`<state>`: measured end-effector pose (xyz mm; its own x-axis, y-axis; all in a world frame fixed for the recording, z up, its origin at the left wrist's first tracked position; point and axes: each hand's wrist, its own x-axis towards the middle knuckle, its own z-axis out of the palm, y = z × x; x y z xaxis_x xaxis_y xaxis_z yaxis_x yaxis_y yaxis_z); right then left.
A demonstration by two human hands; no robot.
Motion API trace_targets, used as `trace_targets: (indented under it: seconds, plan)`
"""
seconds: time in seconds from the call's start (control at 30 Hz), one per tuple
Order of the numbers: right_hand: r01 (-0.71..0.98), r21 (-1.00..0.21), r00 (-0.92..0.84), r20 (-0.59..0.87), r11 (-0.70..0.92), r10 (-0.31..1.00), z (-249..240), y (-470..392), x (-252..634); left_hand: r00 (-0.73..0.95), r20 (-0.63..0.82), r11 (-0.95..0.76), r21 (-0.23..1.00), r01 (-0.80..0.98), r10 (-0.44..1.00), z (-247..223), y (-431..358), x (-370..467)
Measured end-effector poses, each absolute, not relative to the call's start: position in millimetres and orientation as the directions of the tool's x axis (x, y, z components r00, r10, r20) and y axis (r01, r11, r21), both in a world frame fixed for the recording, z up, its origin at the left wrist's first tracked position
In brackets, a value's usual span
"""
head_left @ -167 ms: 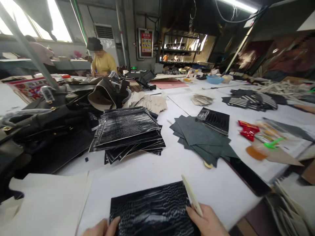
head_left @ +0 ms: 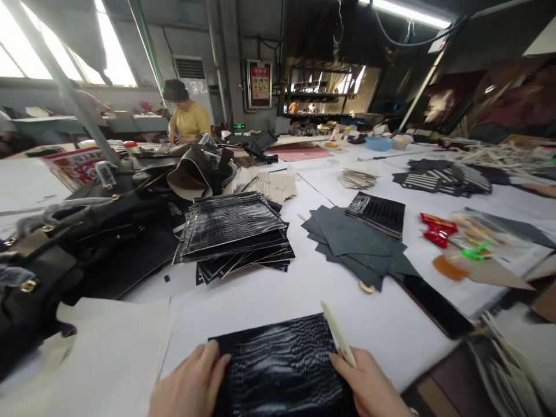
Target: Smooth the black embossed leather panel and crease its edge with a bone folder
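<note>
From the head camera I see my left hand (head_left: 191, 385) lying flat, fingers spread and relaxed, on the left edge of a glossy black crocodile-embossed leather panel (head_left: 278, 365) that rests on the white table (head_left: 269, 295) straight in front of me; the hand pinches nothing, it only presses on the panel's edge. My right hand (head_left: 369, 385) sits on the panel's right edge, fingers closed around a slim cream bone folder (head_left: 336, 333), whose free end slants up and away from the grip over the panel's far right corner. To the left of the left hand lies a pale sheet of paper (head_left: 108, 353), just beside the panel. Beyond both hands, well apart, a fanned stack of similar black embossed panels (head_left: 234, 231) sits to the far left of the grip, with a heap of dark bags (head_left: 87, 231) further left again. Beyond the right hand lie overlapping grey-green leather pieces (head_left: 351, 243) with a smaller black embossed stack (head_left: 377, 213) on top, and a red wrapper (head_left: 436, 230) further right. At the far end of the table a person in a yellow top (head_left: 186, 119) sits at work
</note>
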<state>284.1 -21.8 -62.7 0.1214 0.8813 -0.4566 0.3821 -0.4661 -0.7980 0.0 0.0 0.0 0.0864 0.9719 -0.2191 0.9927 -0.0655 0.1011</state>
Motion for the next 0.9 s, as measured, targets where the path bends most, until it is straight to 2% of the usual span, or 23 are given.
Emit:
trace_targets:
  seconds: [0.1, 0.2, 0.33, 0.5, 0.57, 0.67, 0.77, 0.9]
  plan:
    - [0.447, -0.749, 0.090, -0.507, -0.490, 0.857, -56, -21, 281, 0.456, 0.014, -0.449, 0.206, 0.870, 0.890, -9, 8, 33]
    - [0.511, -0.712, 0.088, -0.514, -0.482, 0.853, -57, -21, 282, 0.644, 0.074, -0.644, 0.201, 0.738, 0.762, -39, 15, 56]
    - [0.663, -0.630, 0.079, -0.477, -0.404, 0.875, -53, -23, 293, 0.653, 0.003, -0.633, 0.249, 0.733, 0.757, -62, 16, 62]
    - [0.874, -0.437, 0.125, -0.218, -0.211, 0.968, -21, -21, 286, 0.663, -0.046, -0.619, 0.314, 0.720, 0.747, -52, 12, 59]
    - [0.931, -0.363, 0.012, -0.088, -0.043, 0.996, -19, -18, 268, 0.670, -0.046, -0.626, 0.313, 0.714, 0.741, -50, 11, 59]
    - [0.949, -0.247, -0.175, 0.099, 0.195, 0.980, -43, -14, 241, 0.685, -0.017, -0.654, 0.283, 0.702, 0.728, -55, 12, 60]
    - [0.975, -0.122, -0.154, 0.223, 0.185, 0.963, -84, -16, 235, 0.691, 0.042, -0.684, 0.205, 0.700, 0.721, -66, 17, 60]
    - [0.990, -0.041, -0.112, 0.358, 0.136, 0.927, -118, -20, 249, 0.726, 0.112, -0.734, 0.044, 0.678, 0.678, -79, 26, 57]
